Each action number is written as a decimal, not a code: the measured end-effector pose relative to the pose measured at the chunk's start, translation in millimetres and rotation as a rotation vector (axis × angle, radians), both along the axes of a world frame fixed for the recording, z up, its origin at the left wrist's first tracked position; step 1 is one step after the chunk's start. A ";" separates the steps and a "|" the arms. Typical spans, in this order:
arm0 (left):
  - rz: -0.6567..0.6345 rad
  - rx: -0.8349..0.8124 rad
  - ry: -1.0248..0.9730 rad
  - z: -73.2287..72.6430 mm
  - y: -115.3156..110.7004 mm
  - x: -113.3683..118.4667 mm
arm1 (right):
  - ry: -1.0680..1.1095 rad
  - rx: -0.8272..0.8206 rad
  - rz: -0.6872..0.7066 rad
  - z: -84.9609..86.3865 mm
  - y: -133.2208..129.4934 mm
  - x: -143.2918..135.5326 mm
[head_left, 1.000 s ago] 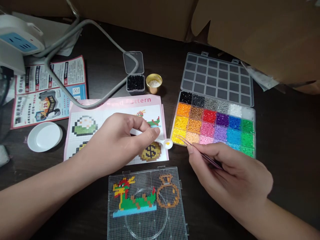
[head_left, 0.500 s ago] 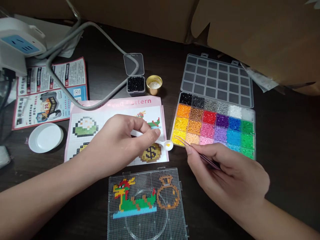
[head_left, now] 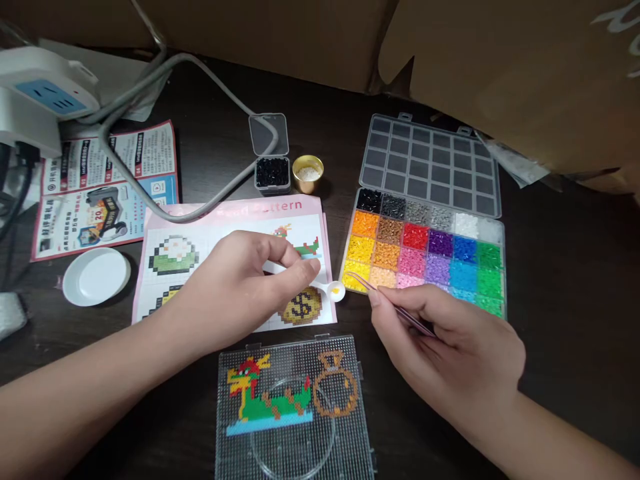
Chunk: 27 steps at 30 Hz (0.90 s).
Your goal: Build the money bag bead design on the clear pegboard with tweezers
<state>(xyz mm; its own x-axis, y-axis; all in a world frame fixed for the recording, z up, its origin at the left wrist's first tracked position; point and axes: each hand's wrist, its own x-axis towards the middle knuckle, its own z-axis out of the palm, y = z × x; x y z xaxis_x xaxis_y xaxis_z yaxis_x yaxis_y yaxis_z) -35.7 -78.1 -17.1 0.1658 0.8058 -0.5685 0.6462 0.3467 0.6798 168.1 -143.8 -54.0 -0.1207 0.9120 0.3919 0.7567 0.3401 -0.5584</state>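
Note:
A small white spoon point(head_left: 336, 291) with a few yellow-orange beads in its bowl is pinched in my left hand point(head_left: 250, 287), above the printed bead pattern sheet point(head_left: 240, 313). My right hand point(head_left: 445, 347) grips tweezers point(head_left: 400, 310), whose slightly parted tips are over the yellow compartment at the near left corner of the bead box point(head_left: 433, 247). Whether the tips hold a bead I cannot tell. Nearer to me lies a clear pegboard point(head_left: 295, 453), bearing a bead dragon point(head_left: 273, 400) on a light blue strip and a brown pouch outline point(head_left: 335, 387) with a few orange beads inside.
Behind the sheet stand a small open case of black beads point(head_left: 273, 173) and a gold cup point(head_left: 308, 173) of whitish beads. At left are a white dish point(head_left: 97, 277), a printed leaflet point(head_left: 105, 193), a power strip point(head_left: 53, 93) and its looping grey cable point(head_left: 123, 177). Cardboard point(head_left: 500, 67) borders the back.
The view has shifted slightly. Both hands keep their grips, and the tweezer tips stay over the yellow beads with almost no movement.

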 end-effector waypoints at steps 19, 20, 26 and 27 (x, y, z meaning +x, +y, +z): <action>0.019 -0.082 0.077 6.8 -1.5 0.9 | 0.098 0.047 0.057 1.8 -8.6 -1.3; 0.016 -0.077 0.084 6.6 -1.4 0.3 | 0.101 0.054 0.064 2.5 -9.5 -1.5; 0.045 -0.056 -0.010 -7.8 1.5 -14.2 | 0.012 -0.067 0.245 3.9 -14.0 -5.7; 0.043 -0.030 -0.037 -10.5 2.4 -16.7 | 0.000 -0.089 0.276 2.9 -13.6 -6.3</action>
